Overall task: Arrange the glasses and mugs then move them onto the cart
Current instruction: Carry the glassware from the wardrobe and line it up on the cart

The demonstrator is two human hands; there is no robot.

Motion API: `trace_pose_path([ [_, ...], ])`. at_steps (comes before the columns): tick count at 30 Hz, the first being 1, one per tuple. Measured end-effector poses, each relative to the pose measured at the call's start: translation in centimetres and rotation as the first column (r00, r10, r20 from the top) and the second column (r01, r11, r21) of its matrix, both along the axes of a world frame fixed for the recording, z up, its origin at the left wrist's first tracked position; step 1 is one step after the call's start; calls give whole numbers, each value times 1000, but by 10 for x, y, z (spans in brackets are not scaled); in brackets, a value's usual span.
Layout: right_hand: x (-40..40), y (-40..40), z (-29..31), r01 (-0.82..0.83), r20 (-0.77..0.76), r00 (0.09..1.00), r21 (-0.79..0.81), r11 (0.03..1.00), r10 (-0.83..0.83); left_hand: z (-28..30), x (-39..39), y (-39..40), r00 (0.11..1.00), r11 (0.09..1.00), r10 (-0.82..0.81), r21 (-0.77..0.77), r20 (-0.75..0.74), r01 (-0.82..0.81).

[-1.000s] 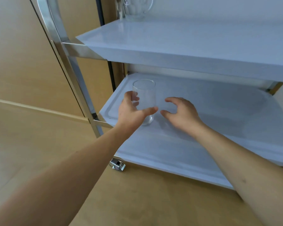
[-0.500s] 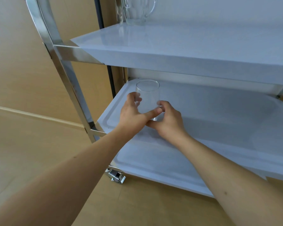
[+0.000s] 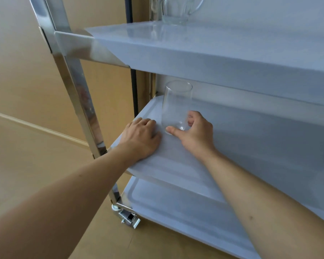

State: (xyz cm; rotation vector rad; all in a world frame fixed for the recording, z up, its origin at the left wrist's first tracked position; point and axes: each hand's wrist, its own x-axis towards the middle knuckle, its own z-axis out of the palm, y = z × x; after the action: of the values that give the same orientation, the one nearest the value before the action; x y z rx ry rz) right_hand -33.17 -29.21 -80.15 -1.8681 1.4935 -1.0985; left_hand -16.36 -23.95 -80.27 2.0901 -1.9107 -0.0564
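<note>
So far, item one: a clear glass (image 3: 176, 105), upright, stands on the middle shelf (image 3: 250, 146) of the cart (image 3: 79, 86), toward the shelf's far left corner. Its base rests on the shelf or sits just above it; the picture does not settle which. Item two: the right hand (image 3: 193, 132) holds the glass low down, thumb stretched along the near side of the base, fingers curled round the right and far side. Item three: the left hand (image 3: 140, 140) lies palm down with fingers together and nearly straight on the shelf's left edge, just beside the glass and apart from it, holding nothing. Item four: a glass mug (image 3: 178, 10), handle to the right, stands on the top shelf (image 3: 222, 40) at the far side, only its lower part in view. Item five: the bottom shelf (image 3: 176, 206), near the floor, shows no glassware in its visible part. Progress, as a judgement: at least two pieces are on the cart, this glass apparently being nudged into its final spot. Whether further glasses or mugs wait elsewhere cannot be told, since their source lies outside the view. Remaining: release of the glass, and any pieces not yet carried over.
</note>
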Motion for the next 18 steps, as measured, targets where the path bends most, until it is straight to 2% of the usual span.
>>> trace_pose_path([
  [6, 22, -38, -1, 21, 17, 1000, -5, 1000, -21, -20, 3, -8, 995, 997, -9, -79, 99, 17],
  [18, 62, -102, -1, 72, 12, 997, -31, 997, -71, -23, 2, -7, 995, 993, 8, -120, 100, 5],
])
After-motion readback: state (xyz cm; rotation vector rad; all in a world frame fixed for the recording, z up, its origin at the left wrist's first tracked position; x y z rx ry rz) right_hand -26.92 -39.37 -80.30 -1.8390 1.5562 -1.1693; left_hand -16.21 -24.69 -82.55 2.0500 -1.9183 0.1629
